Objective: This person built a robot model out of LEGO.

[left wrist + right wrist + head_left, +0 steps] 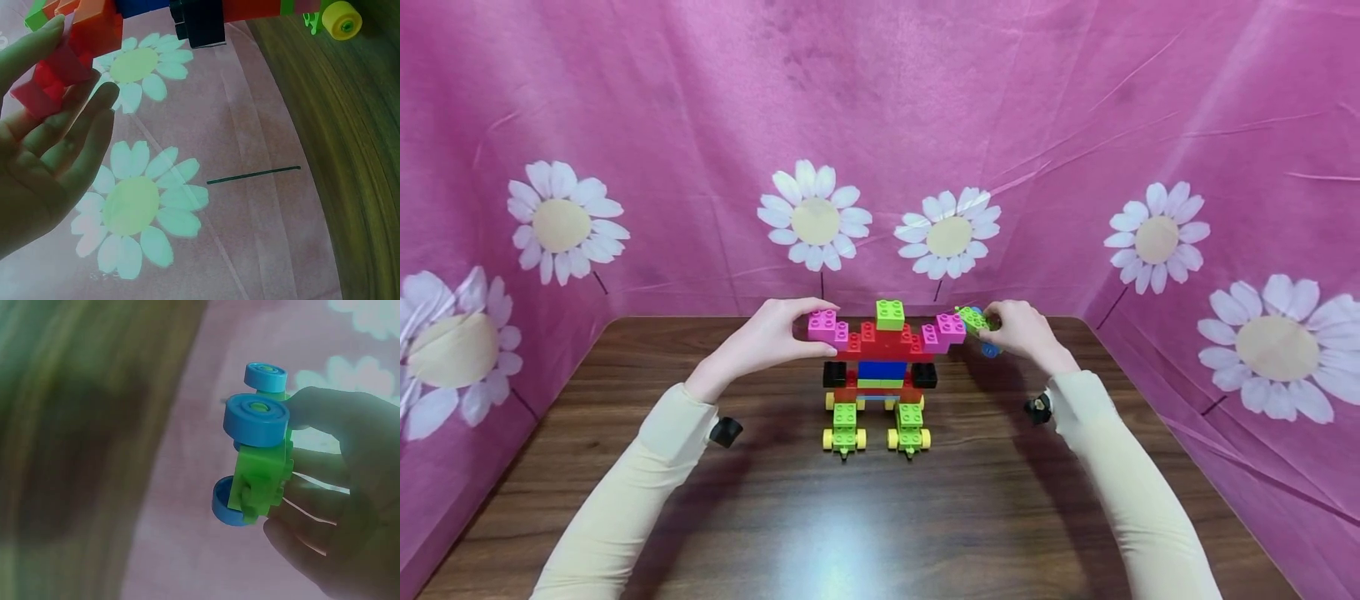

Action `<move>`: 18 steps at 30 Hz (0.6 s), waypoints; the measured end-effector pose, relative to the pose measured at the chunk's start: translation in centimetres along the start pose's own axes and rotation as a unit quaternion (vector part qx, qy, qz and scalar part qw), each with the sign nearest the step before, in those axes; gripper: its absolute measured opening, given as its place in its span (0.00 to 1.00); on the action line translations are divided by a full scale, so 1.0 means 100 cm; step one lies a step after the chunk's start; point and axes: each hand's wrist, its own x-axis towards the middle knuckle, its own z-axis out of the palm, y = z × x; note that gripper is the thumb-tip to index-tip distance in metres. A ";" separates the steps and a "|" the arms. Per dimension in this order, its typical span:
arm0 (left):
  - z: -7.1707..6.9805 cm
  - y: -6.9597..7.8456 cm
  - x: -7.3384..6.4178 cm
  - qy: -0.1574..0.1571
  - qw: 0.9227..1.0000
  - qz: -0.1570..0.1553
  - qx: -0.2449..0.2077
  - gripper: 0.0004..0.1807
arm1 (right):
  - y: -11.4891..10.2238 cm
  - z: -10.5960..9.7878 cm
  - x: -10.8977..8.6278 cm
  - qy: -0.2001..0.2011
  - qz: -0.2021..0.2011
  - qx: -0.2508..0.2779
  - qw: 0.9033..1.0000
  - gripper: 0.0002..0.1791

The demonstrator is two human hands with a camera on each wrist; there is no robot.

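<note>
A toy figure of building bricks stands upright on the table, with a red brick body (886, 343) and a light green brick (890, 314) on top. My left hand (767, 333) grips the pink bricks (822, 323) at its left end, thumb and fingers on opposite sides, as the left wrist view also shows. Pinched in my right hand (1022, 329) is a green wheeled brick base (259, 478) with blue wheels (256, 422). It is held beside the right pink bricks (951, 327); whether they touch, I cannot tell.
The figure's feet are two green wheeled bases (845, 425) with yellow wheels, on a dark wooden table (760, 525). Black bricks (924, 375) stick out at its sides. A pink cloth (880, 100) with large daisies hangs behind and at both sides.
</note>
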 end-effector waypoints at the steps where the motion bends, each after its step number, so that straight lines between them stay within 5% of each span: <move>1: 0.000 0.000 0.000 0.001 1.000 0.000 -0.002 0.32 | -0.003 -0.006 0.000 0.006 -0.005 -0.002 1.000 0.21; 18: 0.002 -0.002 -0.004 -0.003 0.998 -0.019 -0.052 0.32 | -0.066 -0.087 -0.009 0.090 -0.094 0.001 0.992 0.19</move>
